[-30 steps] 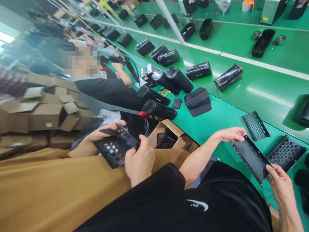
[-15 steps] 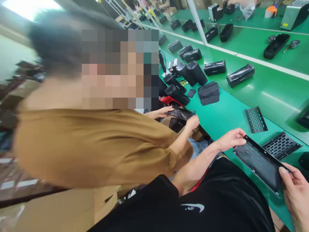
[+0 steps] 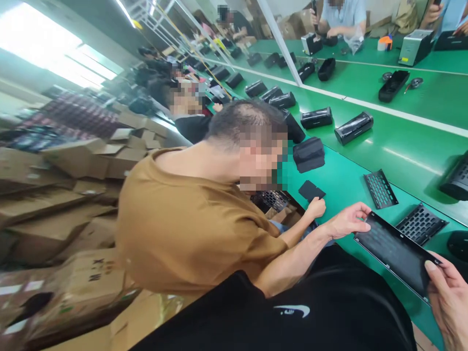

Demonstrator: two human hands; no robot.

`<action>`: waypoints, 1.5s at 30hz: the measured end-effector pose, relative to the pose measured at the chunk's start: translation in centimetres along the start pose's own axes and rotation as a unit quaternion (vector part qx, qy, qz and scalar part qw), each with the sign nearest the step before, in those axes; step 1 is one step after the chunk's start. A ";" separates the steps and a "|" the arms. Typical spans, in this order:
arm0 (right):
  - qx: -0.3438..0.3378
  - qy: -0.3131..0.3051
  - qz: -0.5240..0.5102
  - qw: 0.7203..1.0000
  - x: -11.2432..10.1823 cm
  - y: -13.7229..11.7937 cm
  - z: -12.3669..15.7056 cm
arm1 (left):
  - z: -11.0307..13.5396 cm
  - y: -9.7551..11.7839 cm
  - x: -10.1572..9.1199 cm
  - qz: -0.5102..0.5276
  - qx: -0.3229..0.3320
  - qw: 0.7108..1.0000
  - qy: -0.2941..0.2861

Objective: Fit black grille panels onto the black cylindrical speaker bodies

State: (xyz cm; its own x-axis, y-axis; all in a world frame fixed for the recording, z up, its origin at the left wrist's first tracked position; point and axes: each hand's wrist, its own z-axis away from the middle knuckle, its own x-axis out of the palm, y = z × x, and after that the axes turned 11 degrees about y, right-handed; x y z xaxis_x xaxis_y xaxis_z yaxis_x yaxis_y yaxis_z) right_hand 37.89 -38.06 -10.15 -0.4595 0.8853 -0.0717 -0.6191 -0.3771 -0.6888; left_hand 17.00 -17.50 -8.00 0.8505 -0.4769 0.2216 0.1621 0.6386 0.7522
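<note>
A flat black perforated grille panel (image 3: 395,252) is held between my hands over the near edge of the green bench (image 3: 340,183). My left hand (image 3: 347,220) pinches its left end with fingers closed on the rim. My right hand (image 3: 448,295) grips its lower right corner, thumb on top. Two more black grille pieces (image 3: 380,188) (image 3: 420,224) lie on the bench just beyond the panel. To my left a person in a brown shirt (image 3: 190,219) leans in; that person's hand (image 3: 315,208) holds a small black flat piece (image 3: 310,190).
Black speaker housings (image 3: 354,127) and a stack of black parts (image 3: 309,153) sit along the green bench and conveyor. Cardboard boxes (image 3: 73,204) pile up on the left. Several other people work further down the line and across the bench.
My view has swung and the person in the brown shirt now shows further back. That person's hand moved from a grille to a small black piece. My hands still hold the panel.
</note>
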 end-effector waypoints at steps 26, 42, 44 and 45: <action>-0.029 0.064 -0.002 0.998 1.1 -1.0 0.4 | -2.4 -2.7 -0.5 0.058 -0.005 0.998 0.018; -0.046 0.061 0.004 0.997 1.1 -0.9 0.2 | -1.7 -1.7 -1.0 0.067 0.011 0.998 -0.004; -0.040 0.066 0.003 0.997 1.2 -1.0 0.1 | -1.7 -1.6 -1.0 0.063 0.011 0.998 -0.010; -0.036 0.069 0.001 0.997 1.2 -1.1 0.1 | -1.7 -1.6 -1.1 0.063 0.012 0.998 -0.011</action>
State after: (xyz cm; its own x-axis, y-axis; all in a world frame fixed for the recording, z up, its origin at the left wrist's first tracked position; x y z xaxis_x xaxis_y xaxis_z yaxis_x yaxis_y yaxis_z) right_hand 37.93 -36.60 -9.39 -0.3656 0.9156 -0.1677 -0.5682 -0.3622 -0.7389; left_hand 16.68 -16.99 -10.54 0.8518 -0.4078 0.3289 0.0430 0.6800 0.7319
